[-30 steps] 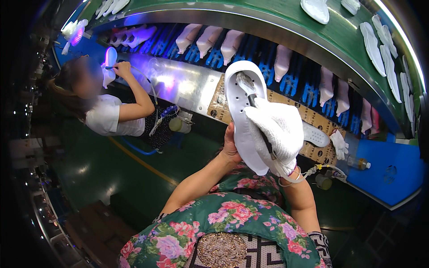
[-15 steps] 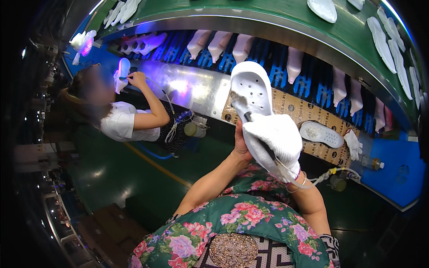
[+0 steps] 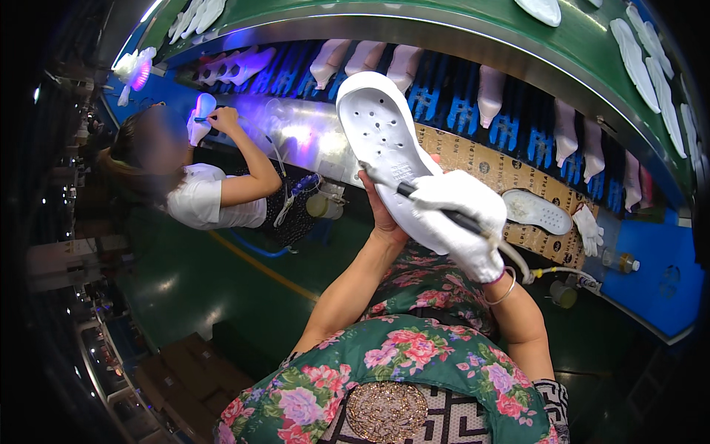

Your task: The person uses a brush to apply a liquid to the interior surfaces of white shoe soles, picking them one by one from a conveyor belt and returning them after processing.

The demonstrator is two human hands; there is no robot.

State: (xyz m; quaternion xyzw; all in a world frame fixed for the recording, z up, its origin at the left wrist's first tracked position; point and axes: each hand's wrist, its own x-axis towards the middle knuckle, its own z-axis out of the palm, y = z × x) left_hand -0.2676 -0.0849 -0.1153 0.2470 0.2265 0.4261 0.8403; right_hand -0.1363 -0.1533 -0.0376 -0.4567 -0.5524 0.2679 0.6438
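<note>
My left hand (image 3: pixel 383 211), bare, grips a white shoe sole (image 3: pixel 377 122) from its left side and underneath. The sole is tilted up in front of me, its inner face with small holes turned toward me. In a white knit glove, my right hand (image 3: pixel 470 203) is closed around a black-handled brush (image 3: pixel 461 220) joined to a thin hose (image 3: pixel 518 259). The brush's bristles are at the sole's left edge, near its middle. The glove covers the lower part of the sole.
A second white sole (image 3: pixel 538 212) and a white glove (image 3: pixel 588 231) lie along a cardboard-covered shelf (image 3: pixel 484 159), near a bottle (image 3: pixel 620 261). Pale shoe lasts (image 3: pixel 490 96) line a rack behind. Green belt (image 3: pixel 458 9) above carries white pieces. At left, a co-worker (image 3: pixel 222 194) holds another piece.
The shoe sole has shifted left and up, tilting further left. My right hand has turned, showing more of the brush handle, and the bristles have moved down and left along the sole.
</note>
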